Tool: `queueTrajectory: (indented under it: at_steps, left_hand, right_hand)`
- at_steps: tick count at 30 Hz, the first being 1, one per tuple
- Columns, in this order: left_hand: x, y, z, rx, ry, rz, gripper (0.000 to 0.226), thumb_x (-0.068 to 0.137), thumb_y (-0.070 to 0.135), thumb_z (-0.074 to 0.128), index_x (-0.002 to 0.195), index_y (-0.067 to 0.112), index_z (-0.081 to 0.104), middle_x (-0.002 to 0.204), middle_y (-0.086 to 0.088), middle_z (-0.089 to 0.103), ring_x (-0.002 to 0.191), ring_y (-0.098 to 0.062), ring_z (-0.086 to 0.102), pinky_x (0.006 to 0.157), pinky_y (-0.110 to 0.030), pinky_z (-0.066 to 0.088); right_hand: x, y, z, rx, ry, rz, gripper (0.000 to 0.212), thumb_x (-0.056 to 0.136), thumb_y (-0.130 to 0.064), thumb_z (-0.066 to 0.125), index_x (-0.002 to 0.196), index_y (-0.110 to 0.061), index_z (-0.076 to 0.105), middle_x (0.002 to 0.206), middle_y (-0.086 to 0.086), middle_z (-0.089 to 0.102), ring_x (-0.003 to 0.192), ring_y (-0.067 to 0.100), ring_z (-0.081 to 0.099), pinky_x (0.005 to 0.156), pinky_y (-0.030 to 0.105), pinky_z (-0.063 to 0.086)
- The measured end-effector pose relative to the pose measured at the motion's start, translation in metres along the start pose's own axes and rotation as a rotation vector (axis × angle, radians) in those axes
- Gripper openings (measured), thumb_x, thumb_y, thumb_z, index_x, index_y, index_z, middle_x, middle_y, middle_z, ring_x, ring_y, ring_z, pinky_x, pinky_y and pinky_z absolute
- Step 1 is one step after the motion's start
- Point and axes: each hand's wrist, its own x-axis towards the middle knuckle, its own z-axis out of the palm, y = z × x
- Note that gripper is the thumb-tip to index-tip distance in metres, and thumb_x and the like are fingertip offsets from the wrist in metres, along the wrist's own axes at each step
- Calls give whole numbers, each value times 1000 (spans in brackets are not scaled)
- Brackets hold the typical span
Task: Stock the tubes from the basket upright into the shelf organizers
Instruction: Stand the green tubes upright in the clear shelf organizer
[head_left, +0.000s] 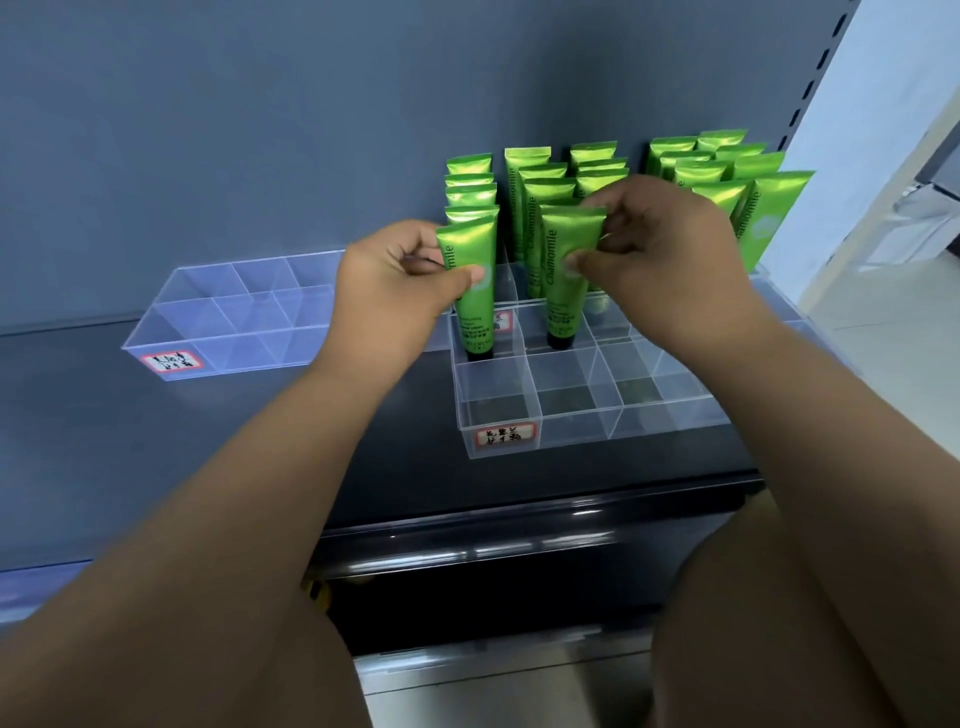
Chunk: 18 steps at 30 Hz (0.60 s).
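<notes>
A person's two bare forearms reach from 6 o'clock up to a dark shelf (104, 441). At centre, the left hand (395, 280) pinches a green tube (475, 301) between curled fingers and thumb, just below its flat crimped end. Just beside it, toward 3 o'clock, the right hand (660, 260) pinches a second green tube (563, 296) the same way, fingertips on the crimp and thumb on the front. Both tubes stand upright, black caps down, in a clear divided organizer (571, 421), behind its front row of compartments. Vertical lettering on the second tube reads "Chamomile"; the smaller print is too blurred to read. A red-bordered handwritten label (506, 434) on the organizer's front is illegible. At 1 o'clock, rows of matching stocked tubes (727, 166) stand upright against the grey back panel (260, 130). At 9 o'clock sits another clear organizer (234, 332) with a similar unreadable label (171, 361).
</notes>
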Motion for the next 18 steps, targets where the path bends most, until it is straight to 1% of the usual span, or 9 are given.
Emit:
queueTrajectory:
  at_steps: [1, 3, 6, 9, 11, 15, 18]
  left_hand:
    - [0, 0, -1, 7, -5, -5, 38, 79, 3, 85, 67, 23, 55, 62, 8, 49, 61, -7, 45, 62, -15, 46]
    - [1, -1, -2, 34, -16, -11, 38, 79, 4, 85, 66, 21, 53, 63, 5, 47, 61, -9, 45, 62, -13, 46]
    - [2, -4, -2, 50, -26, -11, 38, 78, 7, 86, 66, 17, 52, 65, 2, 48, 61, -11, 47, 61, -14, 45]
    - [2, -6, -1, 67, -25, -15, 41, 77, 8, 87, 64, 22, 51, 64, 5, 48, 61, -8, 48, 62, -15, 45]
    - [3, -7, 0, 72, -25, -8, 41, 77, 9, 87, 64, 21, 50, 63, 6, 48, 61, -9, 48, 62, -16, 46]
    - [2, -7, 0, 50, -28, -8, 41, 78, 7, 86, 65, 20, 49, 62, 7, 47, 61, -10, 48, 62, -17, 46]
    - [3, -7, 0, 63, -42, -17, 40, 79, 6, 85, 68, 19, 49, 65, 4, 47, 60, -10, 47, 61, -15, 45]
  right_hand:
    - [0, 0, 0, -2, 1, -3, 36, 78, -14, 86, 107, -24, 69, 77, -8, 60, 75, 11, 64, 67, 9, 46]
    - [0, 1, 2, 4, 4, -8, 36, 77, -10, 85, 105, -25, 67, 79, -1, 62, 73, 14, 63, 66, 7, 47]
    - [0, 3, 5, -23, 0, -17, 35, 77, -8, 85, 102, -24, 68, 78, 1, 63, 74, 13, 64, 65, 6, 46]
    - [0, 3, 9, -57, -1, -32, 35, 76, -10, 86, 105, -22, 70, 83, 3, 67, 74, 12, 65, 69, 15, 51]
    - [1, 3, 11, -67, 1, -34, 36, 76, -11, 85, 107, -22, 71, 85, 5, 67, 74, 12, 65, 71, 18, 52]
    - [1, 2, 10, -81, 1, -35, 36, 77, -10, 84, 108, -22, 70, 85, 4, 65, 75, 12, 62, 67, 11, 47]
    - [1, 2, 8, -95, 15, -22, 39, 77, -6, 81, 111, -23, 70, 81, -4, 59, 73, 10, 59, 64, 5, 42]
